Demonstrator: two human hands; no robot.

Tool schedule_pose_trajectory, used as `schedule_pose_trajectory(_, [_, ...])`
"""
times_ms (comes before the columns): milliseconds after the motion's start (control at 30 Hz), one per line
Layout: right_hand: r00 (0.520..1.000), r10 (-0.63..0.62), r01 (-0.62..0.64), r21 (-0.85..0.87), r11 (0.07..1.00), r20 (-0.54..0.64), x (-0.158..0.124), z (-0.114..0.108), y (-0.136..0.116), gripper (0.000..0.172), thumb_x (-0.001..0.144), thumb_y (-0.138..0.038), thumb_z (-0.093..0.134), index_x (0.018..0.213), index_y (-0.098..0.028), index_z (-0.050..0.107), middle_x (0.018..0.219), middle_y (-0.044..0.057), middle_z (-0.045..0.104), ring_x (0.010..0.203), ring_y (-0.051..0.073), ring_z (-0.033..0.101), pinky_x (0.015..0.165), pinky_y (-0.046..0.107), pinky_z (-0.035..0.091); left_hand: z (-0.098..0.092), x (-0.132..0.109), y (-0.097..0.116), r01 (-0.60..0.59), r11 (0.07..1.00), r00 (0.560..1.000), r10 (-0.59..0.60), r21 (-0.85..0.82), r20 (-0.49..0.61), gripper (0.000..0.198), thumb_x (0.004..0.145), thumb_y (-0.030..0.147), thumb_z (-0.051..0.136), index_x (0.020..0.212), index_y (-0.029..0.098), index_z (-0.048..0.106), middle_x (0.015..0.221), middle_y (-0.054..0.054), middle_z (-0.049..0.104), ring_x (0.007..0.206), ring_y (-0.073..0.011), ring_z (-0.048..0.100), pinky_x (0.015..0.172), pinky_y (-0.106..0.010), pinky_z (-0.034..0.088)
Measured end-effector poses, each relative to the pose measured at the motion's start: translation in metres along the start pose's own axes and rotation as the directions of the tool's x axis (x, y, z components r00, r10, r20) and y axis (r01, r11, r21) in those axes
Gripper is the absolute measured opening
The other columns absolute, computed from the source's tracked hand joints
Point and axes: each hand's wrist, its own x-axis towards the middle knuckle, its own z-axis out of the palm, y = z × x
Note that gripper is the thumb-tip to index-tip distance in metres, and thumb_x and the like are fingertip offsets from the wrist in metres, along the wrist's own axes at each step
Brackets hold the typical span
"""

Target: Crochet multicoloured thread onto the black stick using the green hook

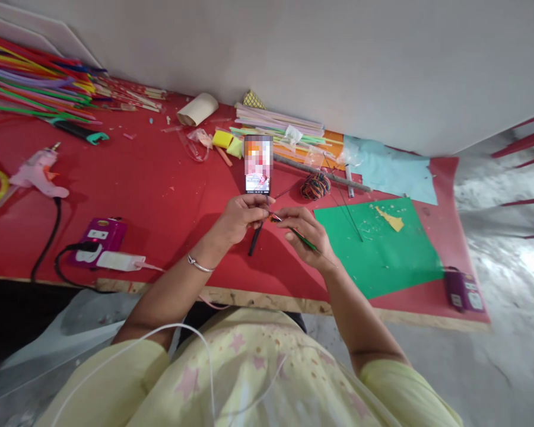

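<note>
My left hand (244, 218), a bangle on its wrist, pinches a small dark, multicoloured piece of yarn work (274, 218) just below the phone. My right hand (306, 232) is closed round a green-handled crochet hook (303, 239), whose metal tip meets that piece. From the hands a thin strand runs toward a ball of multicoloured yarn (315, 186) on the red table. The phone (258, 166) stands behind my hands with its screen lit and partly blurred. Fingers cover most of the yarn work.
To the left are a pink glue gun (40, 173), a purple power strip (101, 234) with a white plug, and colourful pipe cleaners (31, 83). A cardboard roll (198, 109) and a long stick (323, 169) lie behind. Green sheet (378, 255) at right.
</note>
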Motion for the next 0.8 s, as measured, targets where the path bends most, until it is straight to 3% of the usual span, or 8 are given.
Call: schedule_pose_trajectory(800, [0.998, -0.05, 0.048, -0.061, 0.997, -0.043, -0.0008, 0.0046, 0.0041, 0.026, 0.107, -0.034, 0.06, 0.127, -0.026, 0.073, 0.128, 0.015, 0.072, 0.119, 0.026, 0.073, 0.1, 0.044, 0.063, 0.0, -0.0007, 0.0008, 0.035, 0.999, 0.999, -0.035, -0.018, 0.001, 0.036, 0.061, 0.02, 0.088, 0.096, 0.014, 0.081, 0.073, 0.0, 0.069, 0.051, -0.0052, 0.052, 0.047, -0.02, 0.037])
